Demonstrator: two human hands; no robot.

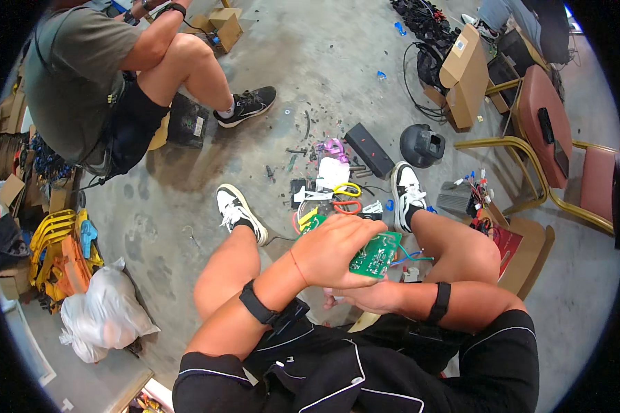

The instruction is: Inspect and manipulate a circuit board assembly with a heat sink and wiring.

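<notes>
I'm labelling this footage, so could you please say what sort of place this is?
Most likely an informal electronics workshop, judging by the green circuit board, finned heatsink and open cardboard box.

You seem to be in an electronics workshop. The concrete floor (337,69) is strewn with small scraps (297,151), and around you are a green circuit board (375,256), a grey finned block (455,197), black cables (427,29) and cardboard boxes (463,76)

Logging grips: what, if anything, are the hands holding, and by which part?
Green circuit board, apparently by its far and near edges, in the left hand; contact by the right hand is hidden.
</notes>
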